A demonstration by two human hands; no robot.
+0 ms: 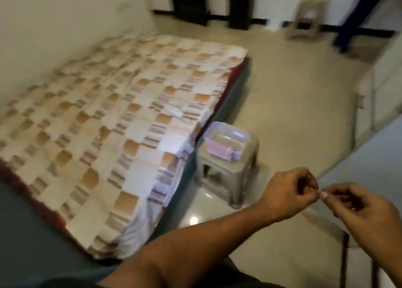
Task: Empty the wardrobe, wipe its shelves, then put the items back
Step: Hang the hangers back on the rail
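My left hand (pixel 291 192) and my right hand (pixel 361 209) meet fingertip to fingertip at the lower right. Both pinch the top edge of a thin, clear plastic film (pixel 326 220) that hangs down between them; the blur hides what it is. Behind the hands, a pale blue flat surface (pixel 367 161) runs up the right side, next to a white cabinet front (pixel 385 87). No wardrobe shelves or clothes are visible.
A low bed with a checked beige sheet (pixel 113 122) fills the left. Beside it, a grey plastic stool (pixel 230 174) carries a clear lidded box (pixel 228 140). At the back are dark furniture (pixel 239 5), a beige chair (pixel 306 16) and a person's blue trouser legs (pixel 352 20).
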